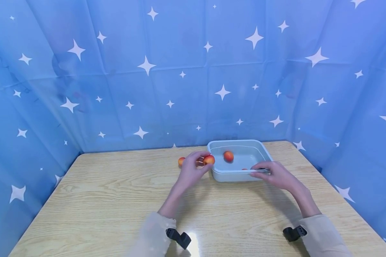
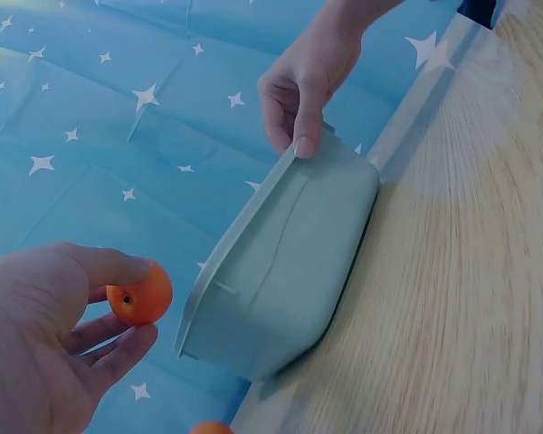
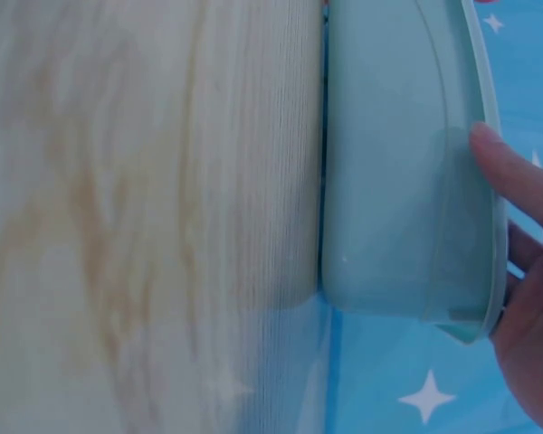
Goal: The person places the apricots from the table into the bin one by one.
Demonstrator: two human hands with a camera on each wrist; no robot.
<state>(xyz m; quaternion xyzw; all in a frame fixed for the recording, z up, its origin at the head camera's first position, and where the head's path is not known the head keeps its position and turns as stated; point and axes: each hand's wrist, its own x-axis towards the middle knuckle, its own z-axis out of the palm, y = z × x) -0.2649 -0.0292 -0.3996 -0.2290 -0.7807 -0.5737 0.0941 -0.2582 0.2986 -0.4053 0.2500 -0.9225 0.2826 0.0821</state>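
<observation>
My left hand [image 1: 191,170] pinches a round orange-red fruit [image 1: 209,160] between thumb and fingers, just beside the left rim of a pale blue-green plastic tub [image 1: 234,176]. In the left wrist view, a small dark dimple shows on the held fruit [image 2: 145,297]. My right hand [image 1: 276,174] grips the tub's near rim toward its right corner; the right wrist view has the thumb on the outer wall [image 3: 398,181] and the fingers behind the rim. Inside the tub lies one red-orange fruit [image 1: 228,156], and a sliver of another [image 1: 244,169] shows above the near wall.
Another orange fruit [image 1: 181,161] sits on the wooden table [image 1: 115,192], left of the tub and partly behind my left hand. A blue curtain [image 1: 180,85] with white stars hangs behind the table and along both sides. The tub stands near the table's back edge.
</observation>
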